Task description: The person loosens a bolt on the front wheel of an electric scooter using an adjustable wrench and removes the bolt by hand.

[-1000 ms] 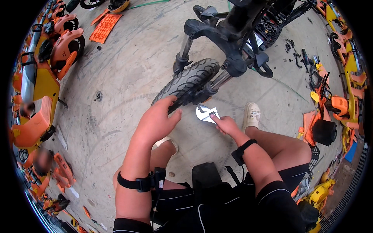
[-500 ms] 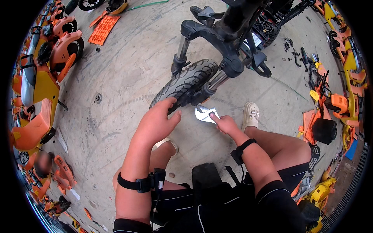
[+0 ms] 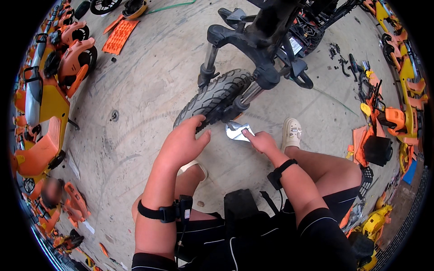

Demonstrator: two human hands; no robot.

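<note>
In front of me stands a black two-wheeler whose front wheel has a knobbly tire (image 3: 216, 92) between two fork legs. My right hand (image 3: 263, 142) is closed round the handle of a silver adjustable wrench (image 3: 238, 132). The wrench's jaws are at the lower end of the right fork leg (image 3: 249, 95), by the wheel's axle; whether they grip a nut I cannot make out. My left hand (image 3: 181, 141) is at the near side of the tire, thumb apart from the fingers. Its fingertips seem to touch the wheel, partly hidden behind the hand.
Orange and yellow scooters (image 3: 49, 97) line the left side, with more on the right. Loose parts and a black box (image 3: 378, 151) lie on the floor at right. An orange ridged panel (image 3: 120, 37) lies at the far left. My shoe (image 3: 292, 132) is right of the wrench.
The fork and handlebar part have shifted slightly left. The wrench and my right hand have moved a little left with them. My left hand stays almost where it was.
</note>
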